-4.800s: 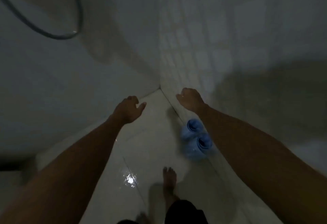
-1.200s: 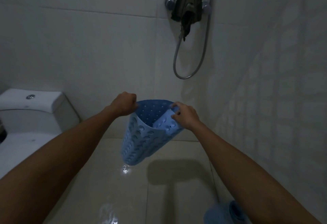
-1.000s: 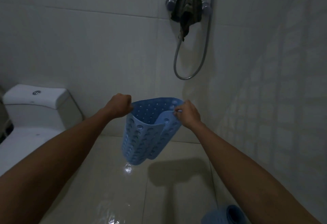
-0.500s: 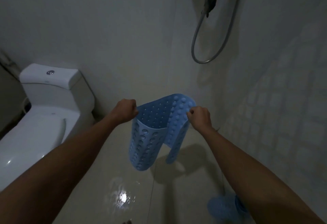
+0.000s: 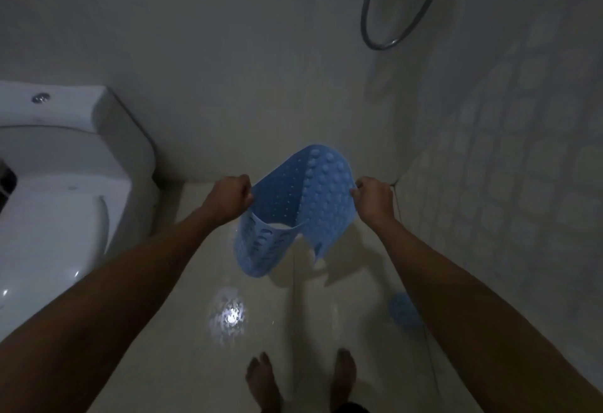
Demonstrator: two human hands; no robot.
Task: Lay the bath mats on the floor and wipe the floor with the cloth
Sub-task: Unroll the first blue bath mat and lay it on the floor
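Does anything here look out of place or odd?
Only small things: the blue mat, held by both hands, is still curled, and a second rolled mat lies by the right wall. The floor looks wet.

I see a blue bath mat (image 5: 293, 207) held up in the air above the floor (image 5: 195, 363), curled into an open loop, its far side covered in round suction bumps and its near flap dotted with small holes and hanging toward 6 o'clock. A second blue mat (image 5: 403, 314) lies rolled up on the floor at about 4 o'clock from the first, against the wall's foot.
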